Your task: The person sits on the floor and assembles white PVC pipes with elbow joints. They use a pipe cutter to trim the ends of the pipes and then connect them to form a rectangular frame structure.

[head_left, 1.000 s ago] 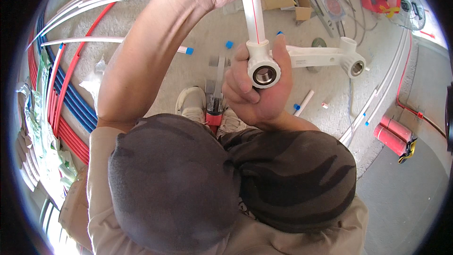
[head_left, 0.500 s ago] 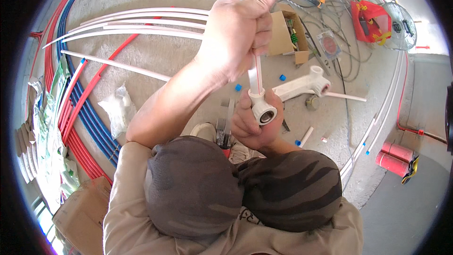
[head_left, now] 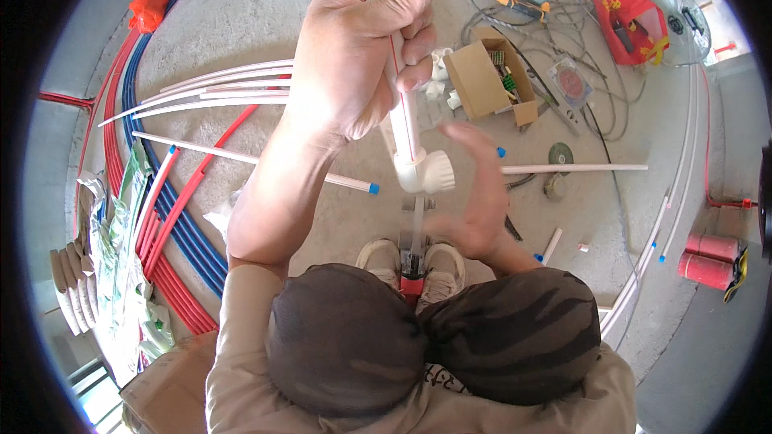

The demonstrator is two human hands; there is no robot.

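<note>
The left grip (head_left: 354, 48) is clamped on a red-striped white pipe (head_left: 408, 124), fingers wrapped round it and thumb laid along it; the pipe slants up past the fist and down below it, ending in a white elbow fitting (head_left: 426, 173) just under and to the right of that grip. Pipe and fitting look like plastic, so they should be light and stiff, not fragile, though the smooth wall may slip or turn in a loose hold. The straight length where the fist sits gives the surest purchase; the ribbed collar of the fitting would suit a second hold. Right of the fitting, the right grip (head_left: 485, 201) is blurred, its fingers spread apart with nothing held, seemingly not touching the fitting. Beneath both grips lies a bare, rough concrete floor (head_left: 233, 16). Well to the left of the left grip run blue pipes (head_left: 193, 249) and red pipes (head_left: 181, 305), with loose white pipes (head_left: 249, 95) nearer it. Beyond the right grip, farther from the body, stands a cardboard box (head_left: 478, 76); farther right come a red bag (head_left: 627, 28) and, well out to the side, red cylinders (head_left: 708, 261).
</note>
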